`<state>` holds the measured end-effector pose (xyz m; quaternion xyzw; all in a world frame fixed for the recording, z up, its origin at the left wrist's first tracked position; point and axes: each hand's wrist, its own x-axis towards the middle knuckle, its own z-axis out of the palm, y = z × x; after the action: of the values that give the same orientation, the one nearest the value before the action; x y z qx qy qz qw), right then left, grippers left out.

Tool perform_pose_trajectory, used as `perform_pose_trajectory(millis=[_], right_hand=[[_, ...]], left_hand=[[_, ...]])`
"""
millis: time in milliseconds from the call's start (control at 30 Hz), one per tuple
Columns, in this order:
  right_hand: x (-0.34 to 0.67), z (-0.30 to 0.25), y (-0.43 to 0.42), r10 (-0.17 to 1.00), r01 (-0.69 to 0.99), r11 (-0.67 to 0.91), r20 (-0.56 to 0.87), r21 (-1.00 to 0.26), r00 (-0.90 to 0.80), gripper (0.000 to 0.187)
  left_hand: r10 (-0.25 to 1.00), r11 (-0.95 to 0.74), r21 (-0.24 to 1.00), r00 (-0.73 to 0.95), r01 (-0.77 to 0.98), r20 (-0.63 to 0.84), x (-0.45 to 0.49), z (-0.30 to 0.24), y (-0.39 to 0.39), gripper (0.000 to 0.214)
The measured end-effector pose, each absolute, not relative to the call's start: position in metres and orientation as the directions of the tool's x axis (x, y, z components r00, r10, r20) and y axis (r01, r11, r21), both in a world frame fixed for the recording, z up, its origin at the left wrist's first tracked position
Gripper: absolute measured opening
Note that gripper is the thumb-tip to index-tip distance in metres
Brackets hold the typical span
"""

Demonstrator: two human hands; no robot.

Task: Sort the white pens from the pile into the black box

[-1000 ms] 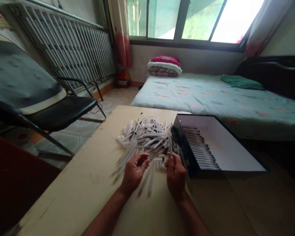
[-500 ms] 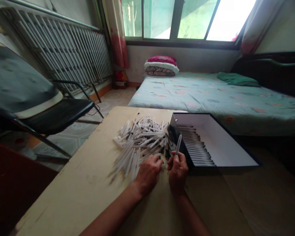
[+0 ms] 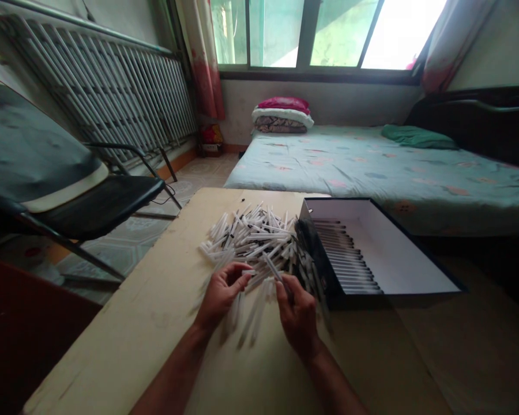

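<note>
My left hand (image 3: 222, 293) is closed in a pinch at the near side of a loose heap of white pen barrels (image 3: 259, 233). A short white pen barrel (image 3: 248, 272) shows at its fingertips. Just to the right, my right hand (image 3: 299, 311) grips a slim, greyish pen (image 3: 271, 265) that tilts up and to the left. Dark pen caps (image 3: 306, 239) lie between the heap and an open box (image 3: 409, 248). Inside that box, several dark-tipped pens (image 3: 348, 262) lie side by side in a row along the left part.
The pale wooden table (image 3: 125, 334) carries the heap and the box. A bed (image 3: 320, 161) with folded bedding (image 3: 282, 115) stands beyond it. At the left are a black folding chair (image 3: 108, 199) and a metal bed frame leaning at the wall (image 3: 112, 86).
My left hand has moved left, away from the caps, and now pinches a white barrel. My right hand has shifted slightly left and nearer, its pen now tilting left.
</note>
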<state>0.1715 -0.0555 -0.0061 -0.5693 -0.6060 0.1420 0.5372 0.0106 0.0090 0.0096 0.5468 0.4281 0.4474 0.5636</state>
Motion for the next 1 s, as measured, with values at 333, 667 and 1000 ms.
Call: perform_pose_trajectory(millis=[333, 667, 1000], right_hand=[[0.156, -0.01, -0.059, 0.882, 0.632, 0.363, 0.472, -0.684, 0.004, 0.015], [0.156, -0.013, -0.058, 0.882, 0.649, 0.371, 0.47, -0.664, -0.023, 0.014], [0.148, -0.019, -0.06, 0.895, 0.745, 0.344, 0.44, -0.572, -0.076, 0.023]], left_hand=[[0.984, 0.154, 0.936, 0.133, -0.318, -0.117, -0.018, 0.004, 0.018, 0.025], [0.983, 0.062, 0.982, 0.183, -0.18, -0.028, -0.011, 0.01, 0.014, 0.022], [0.99, 0.037, 0.971, 0.143, -0.236, -0.003, 0.003, 0.004, 0.007, 0.022]])
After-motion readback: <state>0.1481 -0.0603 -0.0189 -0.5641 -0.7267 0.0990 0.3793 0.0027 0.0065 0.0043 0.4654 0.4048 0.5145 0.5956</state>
